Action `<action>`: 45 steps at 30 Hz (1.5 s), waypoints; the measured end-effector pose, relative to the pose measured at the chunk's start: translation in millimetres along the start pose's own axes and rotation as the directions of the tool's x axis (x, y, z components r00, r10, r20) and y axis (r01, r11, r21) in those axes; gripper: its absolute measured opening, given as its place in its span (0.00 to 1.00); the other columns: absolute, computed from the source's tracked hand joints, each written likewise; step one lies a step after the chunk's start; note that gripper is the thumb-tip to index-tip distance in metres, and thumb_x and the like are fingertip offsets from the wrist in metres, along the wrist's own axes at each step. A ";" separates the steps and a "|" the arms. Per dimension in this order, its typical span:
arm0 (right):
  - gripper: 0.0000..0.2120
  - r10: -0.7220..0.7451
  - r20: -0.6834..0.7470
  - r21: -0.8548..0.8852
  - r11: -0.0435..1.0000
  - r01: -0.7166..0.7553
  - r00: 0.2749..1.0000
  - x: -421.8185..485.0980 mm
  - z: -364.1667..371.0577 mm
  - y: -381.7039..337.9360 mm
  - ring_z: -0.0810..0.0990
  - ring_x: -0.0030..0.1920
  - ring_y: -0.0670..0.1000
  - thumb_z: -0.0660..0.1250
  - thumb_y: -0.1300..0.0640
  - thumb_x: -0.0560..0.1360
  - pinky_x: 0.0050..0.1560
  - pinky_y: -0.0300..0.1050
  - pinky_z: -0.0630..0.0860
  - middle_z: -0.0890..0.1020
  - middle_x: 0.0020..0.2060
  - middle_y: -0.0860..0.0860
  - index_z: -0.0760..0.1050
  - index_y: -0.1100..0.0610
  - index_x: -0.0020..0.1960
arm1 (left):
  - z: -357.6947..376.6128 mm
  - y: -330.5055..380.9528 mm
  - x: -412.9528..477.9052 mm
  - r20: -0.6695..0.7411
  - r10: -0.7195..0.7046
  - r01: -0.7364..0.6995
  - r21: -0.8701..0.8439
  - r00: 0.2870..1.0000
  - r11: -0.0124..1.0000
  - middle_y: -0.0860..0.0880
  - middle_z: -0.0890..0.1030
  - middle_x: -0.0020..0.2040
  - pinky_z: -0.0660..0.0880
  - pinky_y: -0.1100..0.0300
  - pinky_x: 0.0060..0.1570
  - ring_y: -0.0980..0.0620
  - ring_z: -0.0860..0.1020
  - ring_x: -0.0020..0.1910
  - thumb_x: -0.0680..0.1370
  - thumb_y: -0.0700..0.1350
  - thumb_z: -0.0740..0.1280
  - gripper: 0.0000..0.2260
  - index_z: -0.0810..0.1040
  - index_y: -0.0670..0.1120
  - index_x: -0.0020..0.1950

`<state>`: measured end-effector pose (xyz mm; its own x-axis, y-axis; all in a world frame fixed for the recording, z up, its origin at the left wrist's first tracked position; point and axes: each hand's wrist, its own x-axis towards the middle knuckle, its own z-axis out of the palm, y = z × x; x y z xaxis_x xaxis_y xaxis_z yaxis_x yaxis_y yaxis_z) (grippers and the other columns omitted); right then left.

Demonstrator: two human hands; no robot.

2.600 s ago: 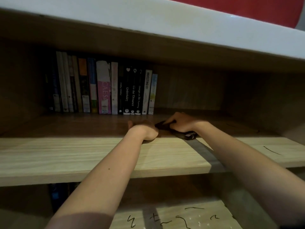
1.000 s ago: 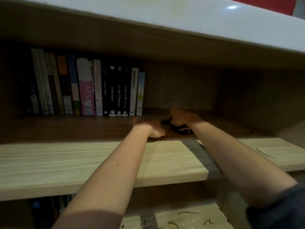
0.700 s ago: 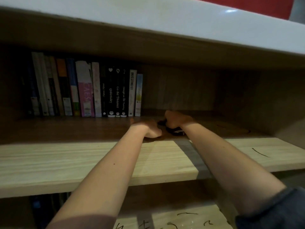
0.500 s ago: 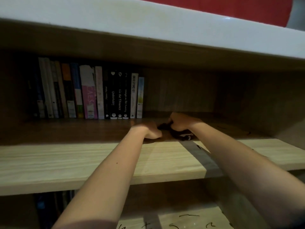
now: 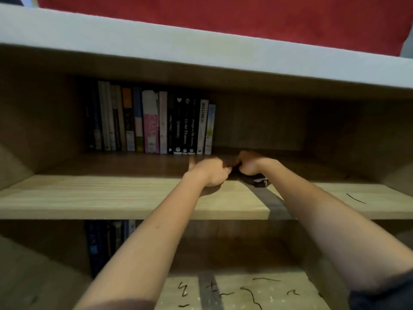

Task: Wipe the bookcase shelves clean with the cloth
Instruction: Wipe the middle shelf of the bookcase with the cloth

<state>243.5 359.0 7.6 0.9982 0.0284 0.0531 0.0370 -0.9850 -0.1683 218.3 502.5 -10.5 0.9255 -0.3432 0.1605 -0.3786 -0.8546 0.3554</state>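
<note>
1 wooden bookcase (image 5: 201, 49) fills the view, with a pale front edge along its top and a red surface (image 5: 223, 14) behind and above it. 2 shelves show: the upper shelf (image 5: 89, 198), lit along its front and dark further in, and a lower shelf (image 5: 312, 289) at the bottom. 2 bare forearms reach in from below; the right one ends in a dark sleeve (image 5: 380, 296) at the corner.

1 row of books (image 5: 156, 121) stands upright at the back left of the upper shelf. I count about 15 spines, though the darkest at the left end run together. A 2nd, smaller clump of books (image 5: 100, 242) stands in shadow below; I cannot count them.

The 2 hands sit side by side mid-shelf, in front of the row's right end. The right hand (image 5: 252, 164) is clenched round 1 dark cloth (image 5: 254, 181), which bunches out beneath it onto the shelf and pokes toward the wrist side. The left hand (image 5: 209, 173) is curled with its thumb sticking up, its knuckles against the cloth's other end; it is blurred, and I cannot tell if it pinches the cloth or only touches it.

1 grey band (image 5: 270, 202) crosses the upper shelf under the right arm. 1 black mark (image 5: 355, 198) lies near that shelf's right end, and about 7 black squiggles (image 5: 250, 294) are scattered over the lower shelf.
</note>
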 end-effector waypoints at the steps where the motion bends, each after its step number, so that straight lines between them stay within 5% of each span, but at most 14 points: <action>1: 0.07 -0.031 0.012 0.012 0.999 0.031 0.999 -5.1 -1.5 -6.4 0.74 0.39 0.51 0.58 0.61 0.77 0.45 0.46 0.73 0.79 0.46 0.55 0.75 0.55 0.47 | -6.8 -11.6 -12.5 -0.034 0.003 -0.003 0.007 0.999 1.000 0.45 0.73 0.66 0.51 0.42 0.71 0.45 0.68 0.67 0.81 0.54 0.53 0.19 0.72 0.46 0.66; 8: 0.13 -0.193 -0.042 0.098 0.976 0.196 0.980 -14.2 37.3 -94.3 0.76 0.49 0.55 0.57 0.59 0.75 0.51 0.48 0.75 0.79 0.54 0.55 0.74 0.56 0.57 | -27.4 -87.9 -61.9 -0.310 -0.213 0.111 -0.317 0.927 0.942 0.42 0.78 0.57 0.71 0.46 0.61 0.41 0.76 0.57 0.80 0.44 0.56 0.13 0.73 0.45 0.62; 12: 0.24 -0.359 -0.106 0.098 0.924 0.369 0.927 -29.1 53.9 -124.1 0.75 0.60 0.57 0.55 0.64 0.72 0.59 0.53 0.73 0.77 0.61 0.54 0.75 0.46 0.62 | -22.1 -97.5 -64.0 -0.458 -0.325 0.047 -0.520 0.828 0.853 0.42 0.78 0.57 0.73 0.54 0.54 0.42 0.76 0.55 0.78 0.38 0.55 0.15 0.75 0.44 0.61; 14: 0.26 -0.426 -0.099 0.166 0.884 0.437 0.899 -33.3 53.0 -111.8 0.76 0.59 0.54 0.54 0.67 0.70 0.62 0.52 0.73 0.79 0.60 0.51 0.79 0.47 0.58 | -23.8 -102.5 -61.2 -0.489 -0.378 0.032 -0.579 0.786 0.815 0.42 0.79 0.56 0.74 0.49 0.54 0.42 0.76 0.53 0.78 0.37 0.54 0.15 0.75 0.45 0.60; 18: 0.25 -0.252 -0.134 0.180 0.945 0.274 0.958 -16.7 45.5 -104.9 0.79 0.54 0.54 0.54 0.68 0.70 0.57 0.52 0.76 0.82 0.55 0.53 0.80 0.48 0.55 | -21.8 -108.2 -60.5 -0.439 -0.322 0.037 -0.545 0.839 0.838 0.42 0.78 0.56 0.75 0.46 0.53 0.40 0.77 0.52 0.76 0.38 0.54 0.17 0.74 0.45 0.62; 23: 0.25 -0.407 -0.147 0.199 0.881 0.430 0.901 -41.2 53.3 -113.1 0.76 0.60 0.50 0.54 0.70 0.70 0.64 0.45 0.71 0.80 0.58 0.51 0.80 0.52 0.57 | -20.2 -112.2 -62.3 -0.433 -0.301 0.023 -0.540 0.849 0.841 0.42 0.78 0.58 0.75 0.45 0.54 0.41 0.77 0.53 0.77 0.38 0.55 0.18 0.71 0.45 0.66; 26: 0.25 -0.231 -0.125 0.192 0.949 0.252 0.965 -31.5 39.8 -85.1 0.78 0.53 0.52 0.53 0.69 0.73 0.53 0.44 0.75 0.80 0.56 0.53 0.79 0.49 0.57 | -21.6 -111.1 -67.1 -0.424 -0.287 -0.002 -0.563 0.859 0.826 0.41 0.78 0.55 0.77 0.42 0.50 0.38 0.78 0.50 0.78 0.38 0.54 0.19 0.69 0.45 0.68; 28: 0.24 -0.185 -0.152 0.143 0.968 0.207 0.971 -24.9 43.8 -89.8 0.76 0.56 0.54 0.53 0.67 0.73 0.56 0.48 0.74 0.79 0.59 0.53 0.78 0.45 0.58 | -23.8 -110.2 -67.3 -0.434 -0.278 -0.021 -0.568 0.857 0.823 0.42 0.79 0.53 0.77 0.44 0.50 0.38 0.78 0.49 0.77 0.37 0.54 0.17 0.72 0.46 0.63; 30: 0.24 -0.265 -0.207 0.131 0.946 0.296 0.942 -39.0 55.7 -104.7 0.75 0.60 0.54 0.54 0.65 0.72 0.62 0.52 0.72 0.78 0.61 0.51 0.79 0.44 0.56 | -24.7 -109.9 -65.5 -0.439 -0.295 -0.010 -0.571 0.849 0.821 0.43 0.79 0.53 0.76 0.44 0.51 0.39 0.78 0.49 0.77 0.37 0.54 0.16 0.73 0.46 0.60; 35: 0.22 -0.473 -0.154 0.396 0.775 0.492 0.868 -127.1 44.7 -93.7 0.76 0.59 0.44 0.56 0.71 0.72 0.63 0.38 0.70 0.81 0.56 0.47 0.82 0.52 0.51 | -22.8 -105.7 -65.6 -0.433 -0.284 -0.038 -0.600 0.856 0.799 0.43 0.78 0.59 0.75 0.48 0.50 0.37 0.77 0.53 0.79 0.38 0.54 0.18 0.70 0.46 0.68; 38: 0.22 -0.329 -0.209 0.505 0.770 0.390 0.921 -139.7 19.6 -61.2 0.80 0.51 0.45 0.56 0.70 0.73 0.51 0.41 0.76 0.83 0.48 0.44 0.82 0.47 0.46 | -21.9 -98.5 -73.3 -0.472 -0.162 -0.155 -0.563 0.867 0.812 0.50 0.79 0.54 0.72 0.59 0.43 0.48 0.78 0.46 0.79 0.36 0.56 0.14 0.77 0.50 0.56; 40: 0.21 -0.141 -0.295 0.528 0.801 0.284 0.945 -120.8 10.4 -37.0 0.80 0.47 0.44 0.56 0.68 0.76 0.46 0.37 0.77 0.82 0.45 0.44 0.81 0.46 0.46 | -17.2 -87.0 -76.5 -0.473 -0.095 -0.206 -0.544 0.876 0.813 0.53 0.79 0.54 0.73 0.59 0.43 0.54 0.76 0.43 0.78 0.37 0.57 0.13 0.77 0.52 0.52; 42: 0.18 0.002 -0.296 0.516 0.842 0.158 0.955 -99.8 14.1 -30.6 0.80 0.48 0.47 0.56 0.65 0.77 0.50 0.45 0.79 0.82 0.48 0.49 0.80 0.47 0.51 | -8.3 -69.9 -76.4 -0.449 -0.077 -0.219 -0.569 0.890 0.792 0.53 0.79 0.54 0.77 0.55 0.44 0.56 0.76 0.38 0.78 0.38 0.58 0.12 0.78 0.53 0.52; 45: 0.17 -0.023 -0.310 0.203 0.975 0.090 0.950 -97.7 44.0 -41.5 0.76 0.56 0.51 0.56 0.61 0.76 0.58 0.47 0.73 0.80 0.57 0.50 0.79 0.48 0.56 | 5.1 -46.1 -73.3 -0.448 -0.058 -0.223 -0.547 0.892 0.807 0.53 0.79 0.54 0.76 0.54 0.48 0.56 0.77 0.46 0.78 0.39 0.59 0.12 0.77 0.54 0.52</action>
<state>146.6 404.5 -33.9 0.9330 -0.0028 0.3597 0.1358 -0.9232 -0.3596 168.0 565.1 -43.3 0.8408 -0.0826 0.5350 -0.5197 -0.3997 0.7551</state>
